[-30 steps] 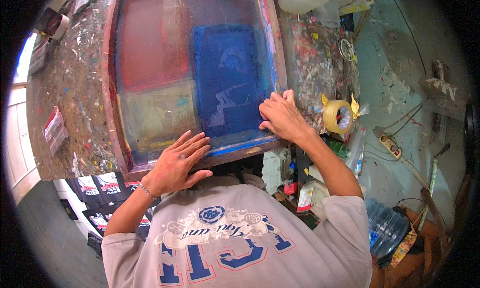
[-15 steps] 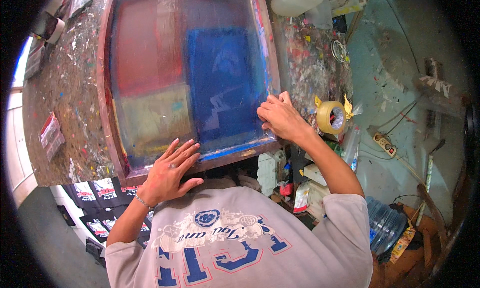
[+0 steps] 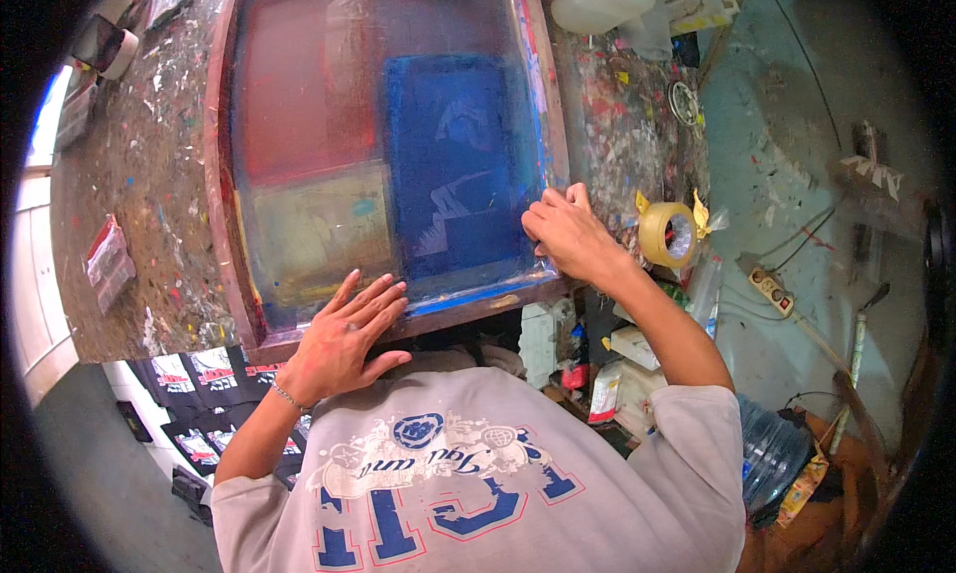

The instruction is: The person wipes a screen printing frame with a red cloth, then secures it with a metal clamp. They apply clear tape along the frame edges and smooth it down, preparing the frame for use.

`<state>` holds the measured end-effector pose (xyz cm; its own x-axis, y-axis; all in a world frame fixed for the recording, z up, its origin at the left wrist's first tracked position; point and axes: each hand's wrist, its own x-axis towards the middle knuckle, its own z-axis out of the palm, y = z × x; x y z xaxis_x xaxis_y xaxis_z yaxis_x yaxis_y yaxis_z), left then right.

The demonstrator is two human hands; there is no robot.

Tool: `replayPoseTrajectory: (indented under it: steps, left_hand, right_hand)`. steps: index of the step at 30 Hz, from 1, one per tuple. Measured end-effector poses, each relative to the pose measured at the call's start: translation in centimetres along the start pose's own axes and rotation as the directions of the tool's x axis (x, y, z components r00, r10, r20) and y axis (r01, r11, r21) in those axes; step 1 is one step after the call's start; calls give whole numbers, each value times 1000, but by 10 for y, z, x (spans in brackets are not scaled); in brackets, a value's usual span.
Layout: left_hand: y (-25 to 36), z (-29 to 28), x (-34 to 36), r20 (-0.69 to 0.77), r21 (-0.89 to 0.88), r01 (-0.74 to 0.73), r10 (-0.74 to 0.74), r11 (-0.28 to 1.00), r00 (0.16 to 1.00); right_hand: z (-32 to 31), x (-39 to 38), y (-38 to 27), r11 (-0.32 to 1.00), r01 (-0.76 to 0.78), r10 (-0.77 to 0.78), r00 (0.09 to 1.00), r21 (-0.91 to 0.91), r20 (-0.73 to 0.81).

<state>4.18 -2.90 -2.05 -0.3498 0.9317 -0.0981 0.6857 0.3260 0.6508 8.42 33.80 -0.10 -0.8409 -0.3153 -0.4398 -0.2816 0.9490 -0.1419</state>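
A large screen-printing frame (image 3: 215, 215) with a brown border lies in front of me, its mesh coloured red, blue and dull yellow. My left hand (image 3: 351, 336) rests with fingers spread on its near edge, left of the middle. At the near right corner, my right hand (image 3: 576, 236) has its fingers curled together against the right border. Whatever is pinched there is hidden by the fingers. Shiny strips, perhaps clear tape, run along the inner border below that hand. A roll of clear tape (image 3: 653, 236) stands just right of my right hand.
Dried paint covers the table (image 3: 149, 264). A small packet (image 3: 110, 262) lies at left, a whitish plastic jug (image 3: 602, 3) at far right. Printed dark shirts (image 3: 204, 404) show below the table's left side. Right of me are a power strip (image 3: 770, 290) and a big water bottle (image 3: 772, 454).
The whole view has shifted slightly, so everything appears a little farther right. Both hands keep nearly the same places on the frame.
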Motion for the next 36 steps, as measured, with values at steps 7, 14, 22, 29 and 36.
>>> replayPoseTrajectory:
  steps: [7, 14, 22, 29, 36]
  left_hand:
    - [1, -2, 6, -106, -210, -69, 48, 975, 993]
    - [-6, 11, 10, -44, -320, -61, 49, 945, 998]
    - [-10, 0, -11, 112, -381, 90, -50, 920, 992]
    - [-11, -24, -41, 262, -345, 314, -231, 884, 937]
    - [0, -53, -44, 282, 32, 531, -517, 847, 808]
  right_hand:
    - [14, -21, -29, 957, 141, -93, 977, 253, -193]
    - [17, -33, -48, 997, -26, 28, 999, 71, -28]
    - [5, -17, -48, 1000, -19, 18, 989, 6, 147]
    - [1, -45, -64, 998, -58, 57, 996, 18, 65]
    - [-17, -62, -61, 960, -108, 115, 993, 260, -10]
